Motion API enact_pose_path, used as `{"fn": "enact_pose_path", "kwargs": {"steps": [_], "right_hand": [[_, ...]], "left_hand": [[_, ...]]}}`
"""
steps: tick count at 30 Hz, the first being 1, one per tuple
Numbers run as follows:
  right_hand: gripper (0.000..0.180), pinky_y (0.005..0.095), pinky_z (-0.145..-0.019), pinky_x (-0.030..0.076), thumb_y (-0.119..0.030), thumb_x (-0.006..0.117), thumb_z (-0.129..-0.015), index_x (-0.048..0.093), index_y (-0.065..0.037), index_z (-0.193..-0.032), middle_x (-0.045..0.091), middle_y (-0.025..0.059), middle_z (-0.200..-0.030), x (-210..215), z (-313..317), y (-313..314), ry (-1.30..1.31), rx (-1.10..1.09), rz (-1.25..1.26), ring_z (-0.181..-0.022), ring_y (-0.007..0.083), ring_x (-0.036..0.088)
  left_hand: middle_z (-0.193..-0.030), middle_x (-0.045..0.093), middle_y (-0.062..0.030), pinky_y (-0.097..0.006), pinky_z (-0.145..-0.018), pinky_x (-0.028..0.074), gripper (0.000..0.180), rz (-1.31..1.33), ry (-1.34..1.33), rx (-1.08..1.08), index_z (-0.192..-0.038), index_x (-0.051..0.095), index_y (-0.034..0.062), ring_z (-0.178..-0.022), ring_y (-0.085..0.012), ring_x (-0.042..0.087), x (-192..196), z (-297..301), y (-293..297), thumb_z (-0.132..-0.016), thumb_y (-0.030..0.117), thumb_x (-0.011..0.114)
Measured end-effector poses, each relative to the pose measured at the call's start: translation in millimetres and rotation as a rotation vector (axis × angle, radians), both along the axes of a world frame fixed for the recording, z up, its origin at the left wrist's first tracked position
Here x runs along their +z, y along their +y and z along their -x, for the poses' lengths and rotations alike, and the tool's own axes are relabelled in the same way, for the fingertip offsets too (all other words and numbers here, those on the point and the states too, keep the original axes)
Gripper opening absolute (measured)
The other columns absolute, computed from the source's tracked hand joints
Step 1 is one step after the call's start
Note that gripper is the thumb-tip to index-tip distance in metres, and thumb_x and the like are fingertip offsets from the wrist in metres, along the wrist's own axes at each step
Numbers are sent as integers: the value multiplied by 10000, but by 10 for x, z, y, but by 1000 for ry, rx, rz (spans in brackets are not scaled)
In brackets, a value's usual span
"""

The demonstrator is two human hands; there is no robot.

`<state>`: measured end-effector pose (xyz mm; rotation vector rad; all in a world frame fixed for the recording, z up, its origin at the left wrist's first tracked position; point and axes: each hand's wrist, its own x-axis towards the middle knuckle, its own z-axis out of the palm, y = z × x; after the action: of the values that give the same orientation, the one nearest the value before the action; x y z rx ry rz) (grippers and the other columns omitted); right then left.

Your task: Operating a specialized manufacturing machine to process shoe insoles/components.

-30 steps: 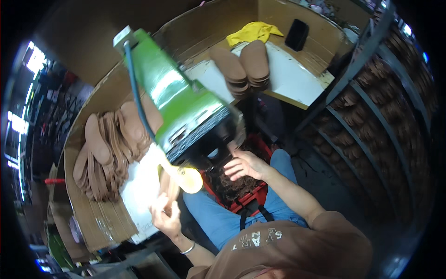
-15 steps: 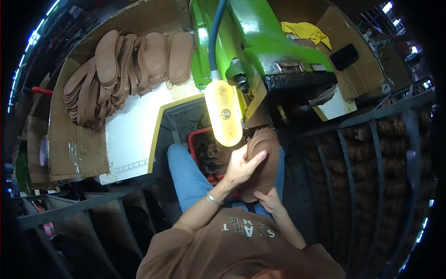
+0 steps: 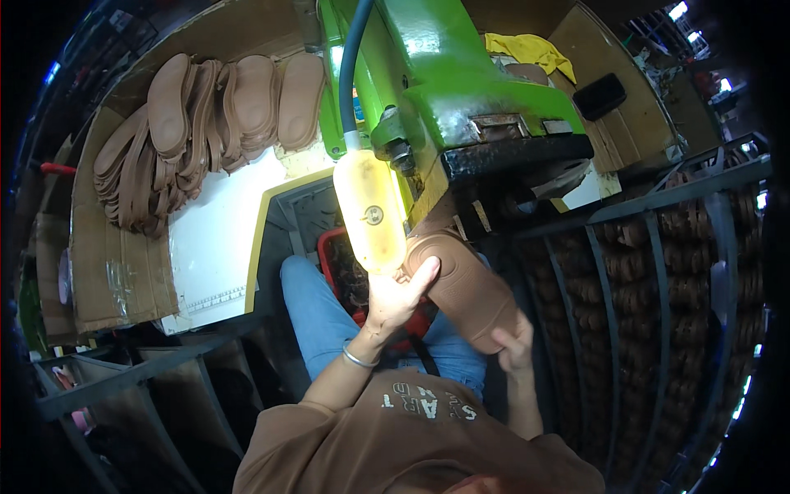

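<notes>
A brown shoe sole [image 3: 465, 284] is held slanted under the black head [image 3: 514, 160] of a green machine [image 3: 444, 74]. My left hand [image 3: 399, 296], with a metal bracelet on the wrist, presses its fingers on the sole's upper end beside a yellowish lamp [image 3: 370, 210]. My right hand [image 3: 514, 342] grips the sole's lower end. The sole's upper tip is hidden under the machine head.
Several brown soles [image 3: 206, 107] are piled on cardboard at the upper left, beside a white table top [image 3: 214, 247]. A red basket [image 3: 346, 263] sits over my lap. Metal racks with stacked soles [image 3: 658, 272] stand at the right. A yellow cloth [image 3: 527, 49] lies behind the machine.
One second ago my hands were apart, the left at the white table and the right over the red basket. Now both hold one sole up at the machine head. The view has swung.
</notes>
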<state>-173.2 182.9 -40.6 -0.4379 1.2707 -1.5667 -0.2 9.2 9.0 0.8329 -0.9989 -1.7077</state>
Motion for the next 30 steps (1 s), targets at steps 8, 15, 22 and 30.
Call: {"fn": "enact_pose_path", "kwargs": {"steps": [8,15,22,30], "right_hand": [[360,270,-812,452,-51,652,-741,451,-36,-1039,536,71,-943,437,626,-863,223,-125,97,-906,154,541],[332,259,-770,478,39,615,-725,455,-58,-999,582,85,-936,605,305,-1403,8,44,174,-866,155,584],[377,241,-760,465,57,620,-680,514,-26,-1033,608,47,-888,696,-271,-1525,11,118,173,-787,123,594],[303,242,-735,465,13,703,-677,597,15,-961,639,54,-901,720,-541,-1785,214,290,312,-830,107,592]], "left_hand": [[-858,641,-24,-197,-713,452,225,26,-131,-46,-985,619,-47,-788,-84,576,-59,-249,-94,-785,36,681],[-921,659,-81,-230,-765,479,281,-4,-162,-33,-1031,605,-75,-819,-114,611,1,-781,-142,-787,54,660],[-980,641,-157,-291,-815,489,403,-159,-73,-38,-1087,553,-125,-884,-181,622,-241,-1383,73,-785,121,655],[-1069,617,-112,-257,-850,455,400,56,-248,-404,-1151,537,-80,-947,-120,571,-76,-1047,-6,-794,47,665]]}}
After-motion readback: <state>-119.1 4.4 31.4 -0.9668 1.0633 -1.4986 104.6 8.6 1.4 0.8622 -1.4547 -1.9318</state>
